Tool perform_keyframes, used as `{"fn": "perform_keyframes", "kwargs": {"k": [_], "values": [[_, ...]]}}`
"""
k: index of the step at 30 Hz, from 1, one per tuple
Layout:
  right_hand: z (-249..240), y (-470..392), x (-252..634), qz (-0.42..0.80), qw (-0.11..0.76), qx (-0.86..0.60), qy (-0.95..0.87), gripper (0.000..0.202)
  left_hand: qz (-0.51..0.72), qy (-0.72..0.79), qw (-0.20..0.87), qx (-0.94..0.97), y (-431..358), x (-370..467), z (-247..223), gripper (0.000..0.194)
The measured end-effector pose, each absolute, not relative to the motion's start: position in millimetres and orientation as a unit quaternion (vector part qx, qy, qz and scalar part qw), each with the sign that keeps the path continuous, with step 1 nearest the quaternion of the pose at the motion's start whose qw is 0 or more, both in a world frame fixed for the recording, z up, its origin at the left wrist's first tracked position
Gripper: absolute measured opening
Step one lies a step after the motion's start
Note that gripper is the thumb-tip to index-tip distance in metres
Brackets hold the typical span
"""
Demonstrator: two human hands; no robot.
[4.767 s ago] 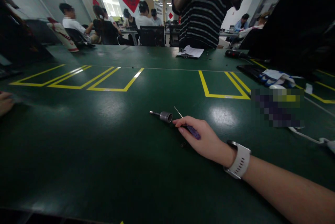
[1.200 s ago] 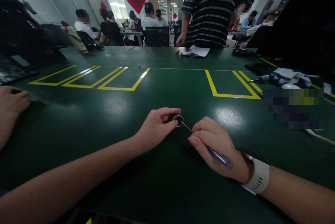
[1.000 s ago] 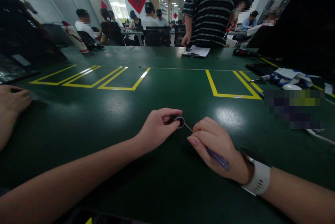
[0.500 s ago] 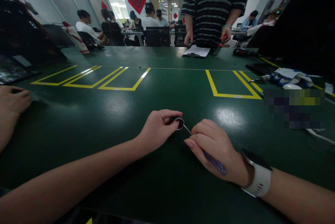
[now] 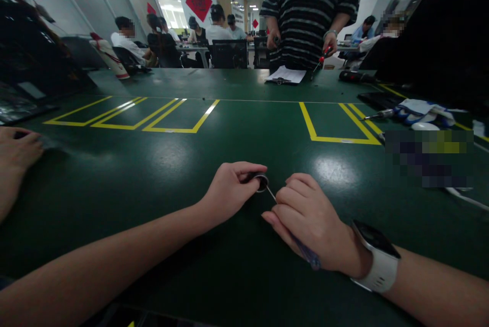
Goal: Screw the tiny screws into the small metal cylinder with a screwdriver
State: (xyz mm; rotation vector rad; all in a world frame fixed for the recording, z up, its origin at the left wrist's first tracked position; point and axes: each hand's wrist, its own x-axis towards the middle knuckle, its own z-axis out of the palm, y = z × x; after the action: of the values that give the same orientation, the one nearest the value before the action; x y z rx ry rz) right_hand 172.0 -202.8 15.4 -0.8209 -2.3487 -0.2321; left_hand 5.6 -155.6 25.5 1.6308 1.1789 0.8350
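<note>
Near the middle of the green table (image 5: 171, 250), my left hand (image 5: 227, 189) pinches a small dark ring-shaped part (image 5: 262, 182) between thumb and fingers, its open end facing right. Wrapped around a screwdriver with a bluish translucent handle (image 5: 308, 254) is my right hand (image 5: 313, 220), with a watch (image 5: 376, 253) on that wrist. The screwdriver's thin metal shaft (image 5: 271, 194) points up and left to the rim of the ring-shaped part. Whether its tip touches the part I cannot tell. My fingers hide much of both things.
Yellow tape outlines (image 5: 168, 130) mark the tabletop. At right lie a glove (image 5: 424, 112), a metal-tipped tool (image 5: 378, 114) and a blurred-out patch. Across the table a person in a striped top (image 5: 309, 16) holds a red screwdriver (image 5: 324, 55) behind a clipboard (image 5: 286, 75). Another person's hand (image 5: 19, 151) rests at left.
My right hand has turned and shifted slightly left, so the screwdriver's handle has swung left and down and its shaft stands steeper. My left hand stays nearly in place.
</note>
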Motion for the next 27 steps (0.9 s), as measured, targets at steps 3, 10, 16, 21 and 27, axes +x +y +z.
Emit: {"fn": "perform_keyframes", "kwargs": {"k": [3,10,16,21,27], "values": [[16.9,-204.6,171.8,-0.082,0.323,-0.317,-0.888,0.029,0.345,0.476,0.467,0.661,-155.3,5.3,23.3,0.028],[20.3,-193.9,181.7,0.303,0.501,-0.419,-0.694,0.041,0.331,0.472,0.476,0.664,-150.8,1.1,21.0,0.028],[14.2,-168.8,193.0,0.588,0.481,-0.455,-0.466,0.048,0.326,0.475,0.534,0.619,-149.6,1.2,23.2,0.031],[14.0,-169.5,191.7,0.584,0.475,-0.456,-0.475,0.047,0.335,0.476,0.586,0.563,-150.7,2.2,27.5,0.029],[11.8,-170.7,190.1,0.558,0.475,-0.471,-0.490,0.048,0.342,0.469,0.608,0.542,-152.3,2.3,30.5,0.027]]}}
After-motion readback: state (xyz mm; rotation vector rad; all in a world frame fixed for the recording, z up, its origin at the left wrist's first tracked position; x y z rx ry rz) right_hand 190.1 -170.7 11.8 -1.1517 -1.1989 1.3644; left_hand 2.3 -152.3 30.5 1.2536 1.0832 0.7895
